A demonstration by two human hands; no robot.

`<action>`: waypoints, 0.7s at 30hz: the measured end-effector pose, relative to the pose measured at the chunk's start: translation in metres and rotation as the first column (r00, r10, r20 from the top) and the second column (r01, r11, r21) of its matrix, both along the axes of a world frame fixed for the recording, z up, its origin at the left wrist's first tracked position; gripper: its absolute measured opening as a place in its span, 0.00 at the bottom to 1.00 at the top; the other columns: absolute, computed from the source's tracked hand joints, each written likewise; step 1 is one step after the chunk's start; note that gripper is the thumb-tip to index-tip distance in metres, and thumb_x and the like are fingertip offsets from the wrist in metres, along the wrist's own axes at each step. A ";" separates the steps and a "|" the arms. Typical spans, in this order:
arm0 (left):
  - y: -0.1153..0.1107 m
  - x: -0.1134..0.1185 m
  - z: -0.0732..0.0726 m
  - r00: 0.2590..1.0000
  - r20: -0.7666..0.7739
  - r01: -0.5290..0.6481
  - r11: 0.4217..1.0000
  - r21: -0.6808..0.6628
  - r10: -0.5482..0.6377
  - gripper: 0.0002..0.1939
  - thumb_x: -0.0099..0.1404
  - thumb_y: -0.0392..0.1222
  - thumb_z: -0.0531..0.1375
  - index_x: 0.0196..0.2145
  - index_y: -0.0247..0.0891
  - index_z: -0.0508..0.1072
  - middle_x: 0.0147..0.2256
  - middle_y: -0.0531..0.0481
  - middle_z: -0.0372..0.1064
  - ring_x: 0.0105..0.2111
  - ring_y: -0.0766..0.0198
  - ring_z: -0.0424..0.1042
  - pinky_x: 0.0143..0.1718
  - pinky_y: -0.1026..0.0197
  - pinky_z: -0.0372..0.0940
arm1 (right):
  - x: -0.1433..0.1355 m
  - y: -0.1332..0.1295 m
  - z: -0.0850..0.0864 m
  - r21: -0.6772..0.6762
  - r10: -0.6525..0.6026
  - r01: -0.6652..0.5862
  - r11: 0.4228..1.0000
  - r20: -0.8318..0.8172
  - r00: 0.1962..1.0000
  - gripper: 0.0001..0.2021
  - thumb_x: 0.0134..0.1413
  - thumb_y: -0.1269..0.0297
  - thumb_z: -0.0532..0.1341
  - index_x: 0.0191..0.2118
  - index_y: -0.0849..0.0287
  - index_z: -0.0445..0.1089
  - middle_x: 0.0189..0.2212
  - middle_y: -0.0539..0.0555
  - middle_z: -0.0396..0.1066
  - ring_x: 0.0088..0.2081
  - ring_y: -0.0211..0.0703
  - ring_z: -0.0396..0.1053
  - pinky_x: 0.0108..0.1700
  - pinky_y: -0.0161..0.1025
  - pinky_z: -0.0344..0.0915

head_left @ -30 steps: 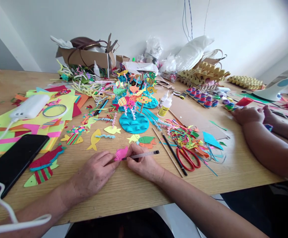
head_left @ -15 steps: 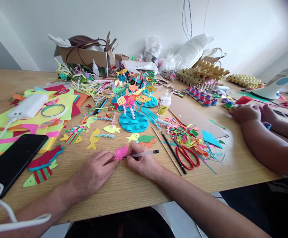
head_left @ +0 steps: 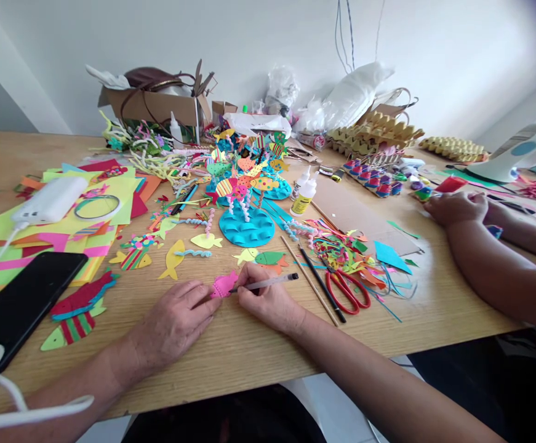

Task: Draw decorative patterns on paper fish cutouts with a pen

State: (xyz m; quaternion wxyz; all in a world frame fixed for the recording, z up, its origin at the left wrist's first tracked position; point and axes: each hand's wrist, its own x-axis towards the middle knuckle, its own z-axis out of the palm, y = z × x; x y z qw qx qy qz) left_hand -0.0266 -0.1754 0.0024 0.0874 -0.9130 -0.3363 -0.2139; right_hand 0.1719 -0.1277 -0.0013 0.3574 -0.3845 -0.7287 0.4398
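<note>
A small pink paper fish (head_left: 224, 284) with dark drawn marks lies on the wooden table in front of me. My left hand (head_left: 180, 317) holds its left edge with the fingertips, pressing it to the tabletop. In my right hand (head_left: 264, 301) is a pen (head_left: 274, 282) with a clear barrel and black end, gripped between thumb and fingers; its tip meets the fish's right side. Just beyond lie a yellow paper fish (head_left: 172, 259) with a blue curled stem and a green paper fish (head_left: 270, 258).
Right of my hands are a wooden stick (head_left: 309, 280), a black pencil (head_left: 323, 286), red-handled scissors (head_left: 348, 292) and paper scraps (head_left: 341, 252). A blue base (head_left: 247, 226) carrying fish stands ahead. At left lie a phone (head_left: 28, 307) and coloured sheets (head_left: 0, 215). Another person's hands (head_left: 456, 209) work at right.
The view has shifted very slightly. The pen stays at the pink fish's right side with only a tiny movement, and my left hand keeps its place.
</note>
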 end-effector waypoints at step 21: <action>0.002 -0.006 0.001 0.997 0.079 0.009 1.000 0.008 -0.009 0.15 0.69 0.36 0.48 0.42 0.36 0.74 0.42 0.46 0.72 0.44 0.59 0.69 0.46 0.57 0.67 | 0.003 0.002 0.002 0.180 -0.116 0.109 0.978 0.033 0.993 0.05 0.55 0.68 0.54 0.32 0.58 0.66 0.25 0.49 0.69 0.26 0.35 0.65 0.29 0.32 0.60</action>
